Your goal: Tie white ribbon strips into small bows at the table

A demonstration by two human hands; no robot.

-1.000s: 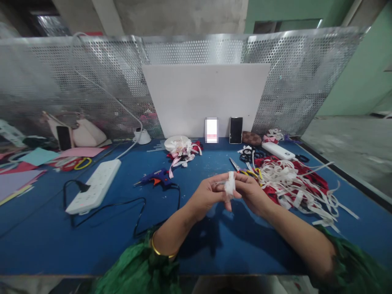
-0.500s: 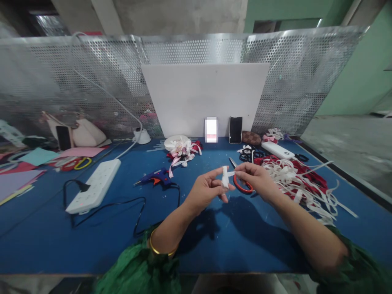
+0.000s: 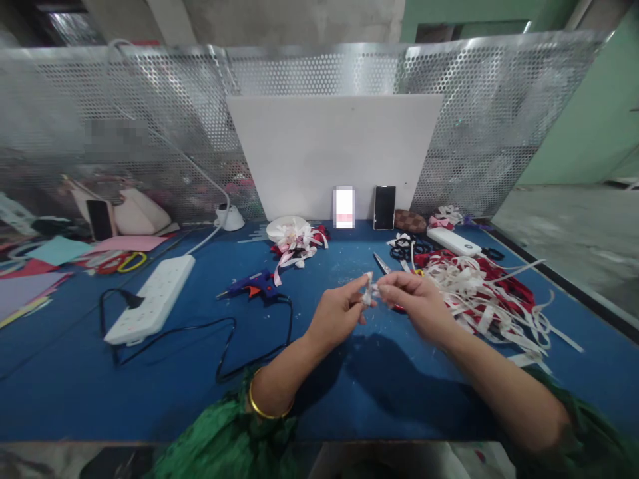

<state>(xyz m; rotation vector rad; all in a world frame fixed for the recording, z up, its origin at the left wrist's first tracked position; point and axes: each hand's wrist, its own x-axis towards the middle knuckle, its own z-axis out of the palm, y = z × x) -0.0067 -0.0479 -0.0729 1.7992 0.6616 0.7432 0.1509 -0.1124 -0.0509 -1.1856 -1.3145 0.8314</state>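
Note:
A small piece of white ribbon point(image 3: 368, 293) is pinched between the thumb and fingers of my left hand point(image 3: 337, 314), above the blue table. My right hand point(image 3: 417, 303) comes in from the other side with thumb and forefinger closed on the ribbon's right part. The ribbon looks bunched, and its exact folds are too small to make out. Under and behind my right hand lie scissors point(image 3: 382, 263), their blades pointing away and their handles mostly covered by the hand.
A blue glue gun point(image 3: 254, 285) with a black cord lies left of my hands, near a white power strip point(image 3: 154, 299). White ribbon strips point(image 3: 479, 289) and red fabric pile up at right. Ribbon bows point(image 3: 297, 243) and two phones point(image 3: 384, 207) stand farther back.
My right hand has moved slightly left, closer to my left hand. The white ribbon, upright with a strip drawn out sideways before, now looks narrower and more bunched between the fingers.

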